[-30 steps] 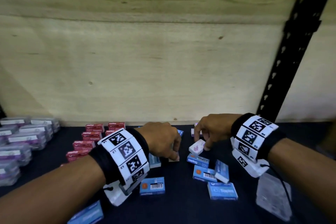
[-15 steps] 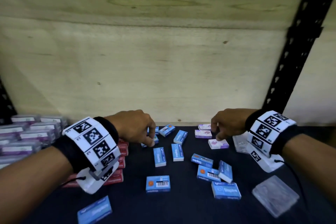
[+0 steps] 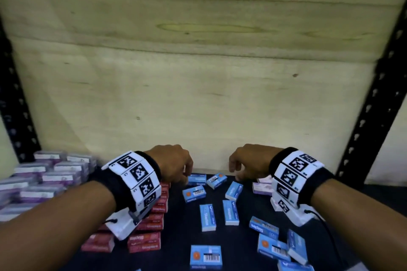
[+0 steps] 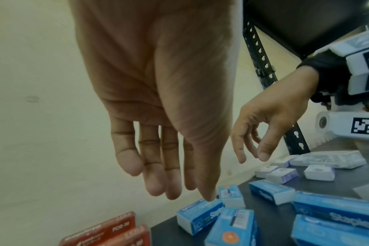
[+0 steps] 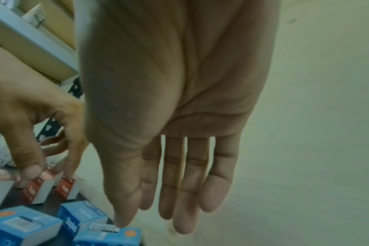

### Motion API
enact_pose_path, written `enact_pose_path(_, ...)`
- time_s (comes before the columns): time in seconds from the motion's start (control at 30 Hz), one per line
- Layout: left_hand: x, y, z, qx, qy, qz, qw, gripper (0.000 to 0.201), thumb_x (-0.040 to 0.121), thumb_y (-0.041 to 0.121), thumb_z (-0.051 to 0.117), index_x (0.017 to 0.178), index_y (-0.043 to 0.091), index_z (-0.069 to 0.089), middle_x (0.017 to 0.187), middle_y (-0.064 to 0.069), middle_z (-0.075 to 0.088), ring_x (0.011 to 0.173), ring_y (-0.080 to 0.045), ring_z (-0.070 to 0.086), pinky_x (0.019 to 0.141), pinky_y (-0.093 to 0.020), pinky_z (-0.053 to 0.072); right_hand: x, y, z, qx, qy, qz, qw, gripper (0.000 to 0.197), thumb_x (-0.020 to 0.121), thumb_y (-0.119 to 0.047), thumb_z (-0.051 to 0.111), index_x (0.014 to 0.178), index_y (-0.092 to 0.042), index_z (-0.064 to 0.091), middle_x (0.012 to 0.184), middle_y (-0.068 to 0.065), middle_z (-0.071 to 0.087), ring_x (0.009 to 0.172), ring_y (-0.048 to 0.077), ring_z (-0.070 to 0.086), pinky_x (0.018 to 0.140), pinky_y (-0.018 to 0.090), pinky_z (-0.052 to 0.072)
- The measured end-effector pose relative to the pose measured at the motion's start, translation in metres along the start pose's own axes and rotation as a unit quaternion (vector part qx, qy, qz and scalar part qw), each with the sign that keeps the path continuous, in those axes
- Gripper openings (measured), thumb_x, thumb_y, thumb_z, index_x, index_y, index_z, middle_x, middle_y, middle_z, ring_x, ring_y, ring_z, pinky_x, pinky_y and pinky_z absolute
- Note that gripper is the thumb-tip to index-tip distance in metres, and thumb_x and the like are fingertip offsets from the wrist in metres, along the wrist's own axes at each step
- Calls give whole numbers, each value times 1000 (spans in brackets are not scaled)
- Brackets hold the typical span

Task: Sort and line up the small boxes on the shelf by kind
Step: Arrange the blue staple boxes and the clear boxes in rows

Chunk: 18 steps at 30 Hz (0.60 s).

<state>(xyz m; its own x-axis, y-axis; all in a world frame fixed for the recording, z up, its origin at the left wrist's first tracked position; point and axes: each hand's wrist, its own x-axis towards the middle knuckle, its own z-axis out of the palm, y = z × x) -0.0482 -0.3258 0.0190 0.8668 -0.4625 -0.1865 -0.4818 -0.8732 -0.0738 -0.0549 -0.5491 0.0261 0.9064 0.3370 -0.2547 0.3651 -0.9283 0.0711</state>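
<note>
Both hands hang over the back of the dark shelf (image 3: 237,255), near the plywood back wall (image 3: 198,94). The left hand (image 3: 170,164) has its fingers (image 4: 156,179) straight and loosely spread, holding nothing, the thumb tip touching a blue staples box (image 4: 197,216). The right hand (image 3: 250,160) is likewise empty, fingers (image 5: 187,191) extended downward above another blue box (image 5: 109,236). Loose blue boxes (image 3: 208,218) lie scattered from the centre toward 5 o'clock; red boxes (image 3: 152,222) sit in rows at 8 o'clock; purple-and-white boxes (image 3: 262,188) cluster at 3 o'clock; clear cases (image 3: 44,174) stack at 9 o'clock.
</note>
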Motion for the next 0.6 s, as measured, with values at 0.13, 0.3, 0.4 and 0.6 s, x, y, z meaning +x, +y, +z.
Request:
enact_pose_path(0.13,23,0,1,7,-24,10,1000,37,86,43,70,119,27,65,115,3,64,102,-21,61,78,-32,47,21,-5,0,-6,-6,-17,1000,36,93,-28,67,128,-20,62,126,0,64,109,22,61,82,27,42)
enact_pose_path(0.3,46,-1,0,21,-61,11,998,45,86,40,72,126,19,64,120,-1,65,105,-24,62,81,-32,49,44,-10,3,-8,-39,-43,998,39,88,-22,73,126,-19,64,120,-1,68,95,16,60,80,26,43)
enact_pose_path(0.4,55,-3,3,28,-88,17,996,39,87,39,71,118,15,67,114,-3,68,97,-24,63,75,-31,47,54,-13,5,-20,-64,-49,997,45,83,-23,78,126,-19,63,119,1,67,99,21,62,78,27,43)
enact_pose_path(0.6,62,-4,5,13,-106,40,993,35,88,33,72,117,13,68,113,-4,69,101,-24,63,79,-31,49,62,-12,14,-37,-52,-41,997,39,77,-28,83,110,-19,65,105,3,67,88,23,60,71,31,45)
